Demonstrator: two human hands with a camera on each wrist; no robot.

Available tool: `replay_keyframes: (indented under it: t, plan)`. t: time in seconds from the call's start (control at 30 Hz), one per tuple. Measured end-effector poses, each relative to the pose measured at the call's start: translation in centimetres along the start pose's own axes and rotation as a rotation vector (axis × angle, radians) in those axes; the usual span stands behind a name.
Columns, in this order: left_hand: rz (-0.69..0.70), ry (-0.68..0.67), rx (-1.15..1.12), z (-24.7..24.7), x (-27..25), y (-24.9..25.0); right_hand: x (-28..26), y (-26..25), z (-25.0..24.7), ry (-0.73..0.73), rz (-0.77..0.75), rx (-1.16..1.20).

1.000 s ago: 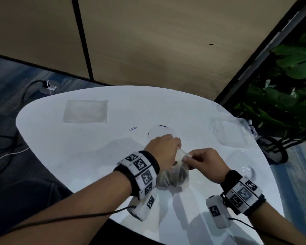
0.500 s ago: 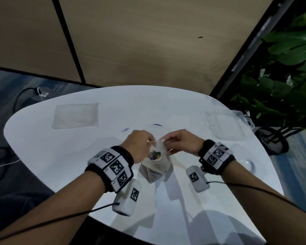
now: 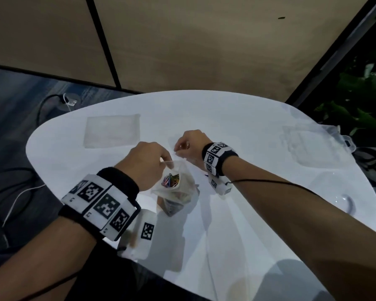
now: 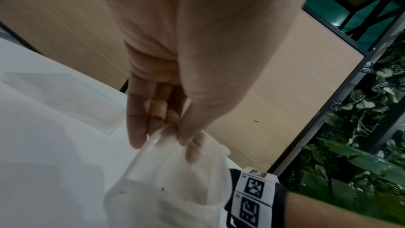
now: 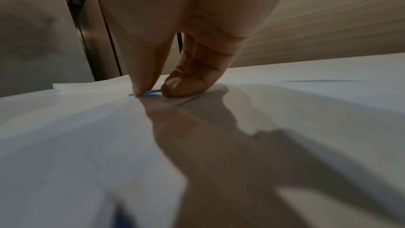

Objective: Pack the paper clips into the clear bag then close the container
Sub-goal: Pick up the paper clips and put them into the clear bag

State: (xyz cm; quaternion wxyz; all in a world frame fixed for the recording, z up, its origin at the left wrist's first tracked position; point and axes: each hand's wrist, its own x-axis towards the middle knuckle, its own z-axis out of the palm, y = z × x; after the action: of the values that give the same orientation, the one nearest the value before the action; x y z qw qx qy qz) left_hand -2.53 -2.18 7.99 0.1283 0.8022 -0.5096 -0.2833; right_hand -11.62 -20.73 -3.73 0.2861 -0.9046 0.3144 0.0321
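Note:
A small clear bag (image 3: 178,187) stands open near the middle of the white table (image 3: 237,118), with several coloured paper clips (image 3: 170,181) inside. My left hand (image 3: 166,161) pinches the bag's rim (image 4: 157,136) between thumb and fingers (image 4: 136,127) and holds it up. Just beyond the bag, my right hand (image 3: 178,148) reaches down to the table top. In the right wrist view its thumb and a finger (image 5: 181,84) pinch a single blue paper clip (image 5: 151,92) that lies flat on the table. A clear plastic container (image 3: 308,146) sits at the table's right side.
A flat clear bag (image 3: 112,131) lies at the table's far left. A round clear piece (image 3: 343,200) rests near the right edge. Cables (image 3: 20,196) run on the floor to the left, and plants (image 3: 360,105) stand to the right beyond a tan wall.
My right hand has let go of the bag's rim and moved away from me to the blue clip on the table. The left hand keeps hold of the bag.

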Motion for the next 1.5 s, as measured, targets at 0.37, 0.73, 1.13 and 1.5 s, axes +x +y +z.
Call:
replay_keyframes:
  t: [0.37, 0.73, 1.13, 1.5]
  plan:
    - [0.038, 0.049, -0.028, -0.1, -0.2, 0.5, -6.2, 1.4, -0.8, -0.189, 0.079, -0.193]
    - [0.081, 0.026, -0.024, 0.9, 0.3, 1.9, -13.5, -1.3, -4.8, 0.174, 0.139, 0.763]
    - [0.248, -0.036, -0.057, 1.3, 0.2, 3.7, -17.7, -3.6, -4.4, 0.325, -0.041, 0.354]
    - [0.541, -0.129, -0.018, 4.1, 0.4, 8.6, -23.6, 0.4, -3.9, 0.3, 0.336, 0.852]
